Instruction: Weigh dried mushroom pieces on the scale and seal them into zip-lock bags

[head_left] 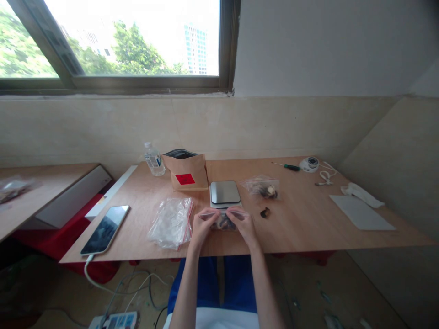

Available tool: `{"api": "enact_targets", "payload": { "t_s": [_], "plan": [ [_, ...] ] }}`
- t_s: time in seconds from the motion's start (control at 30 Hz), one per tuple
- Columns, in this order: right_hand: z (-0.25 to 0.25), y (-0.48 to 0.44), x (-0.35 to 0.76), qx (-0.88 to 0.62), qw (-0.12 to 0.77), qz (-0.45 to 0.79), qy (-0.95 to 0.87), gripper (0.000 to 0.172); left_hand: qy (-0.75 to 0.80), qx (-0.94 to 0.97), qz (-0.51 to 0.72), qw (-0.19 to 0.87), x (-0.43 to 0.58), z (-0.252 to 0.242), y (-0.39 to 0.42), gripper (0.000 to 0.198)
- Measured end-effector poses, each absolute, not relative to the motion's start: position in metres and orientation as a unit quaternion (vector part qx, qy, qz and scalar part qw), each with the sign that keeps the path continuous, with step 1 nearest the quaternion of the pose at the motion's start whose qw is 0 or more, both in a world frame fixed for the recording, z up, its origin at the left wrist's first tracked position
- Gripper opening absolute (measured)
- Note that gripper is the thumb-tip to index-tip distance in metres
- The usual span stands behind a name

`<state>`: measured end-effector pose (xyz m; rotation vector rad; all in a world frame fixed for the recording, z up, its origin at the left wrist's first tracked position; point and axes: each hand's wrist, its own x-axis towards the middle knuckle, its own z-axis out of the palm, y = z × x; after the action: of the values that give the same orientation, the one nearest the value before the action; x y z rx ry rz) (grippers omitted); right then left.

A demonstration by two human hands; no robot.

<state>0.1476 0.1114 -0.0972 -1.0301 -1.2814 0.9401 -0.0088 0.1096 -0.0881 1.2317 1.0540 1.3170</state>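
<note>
Both of my hands pinch the top edge of a small clear zip bag [223, 220] with dark pieces inside, held just above the near edge of the wooden table [302, 219]. My left hand [203, 225] grips its left end and my right hand [243, 222] its right end, fingers closed. Right behind the bag sits a small silver kitchen scale [224, 192]. A pile of empty clear zip bags [171, 222] lies to the left of my left hand. One loose dark piece [265, 212] lies to the right.
A brown paper pouch [187, 172] with a red label stands behind the scale, next to a water bottle [154, 159]. Another filled clear bag [263, 188] lies right of the scale. A phone [105, 229] on a cable lies far left. A screwdriver [287, 167], cables and white sheet [361, 212] are at right.
</note>
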Motion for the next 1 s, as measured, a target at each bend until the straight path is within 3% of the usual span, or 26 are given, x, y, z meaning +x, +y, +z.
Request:
{"api": "enact_targets", "payload": {
  "t_s": [0.2,0.67,1.0],
  "plan": [
    [-0.097,0.111,0.14,-0.455,0.612,0.387,-0.518,0.018,0.449,0.51,0.583,0.446,-0.003,-0.09,0.111,0.023],
    [-0.101,0.114,0.131,-0.444,0.618,0.413,-0.499,0.019,0.456,0.503,0.561,0.473,-0.001,-0.092,0.112,0.027],
    [-0.095,0.113,0.122,-0.455,0.644,0.348,-0.508,0.015,0.459,0.512,0.567,0.453,0.003,-0.092,0.112,0.026]
  ]
}}
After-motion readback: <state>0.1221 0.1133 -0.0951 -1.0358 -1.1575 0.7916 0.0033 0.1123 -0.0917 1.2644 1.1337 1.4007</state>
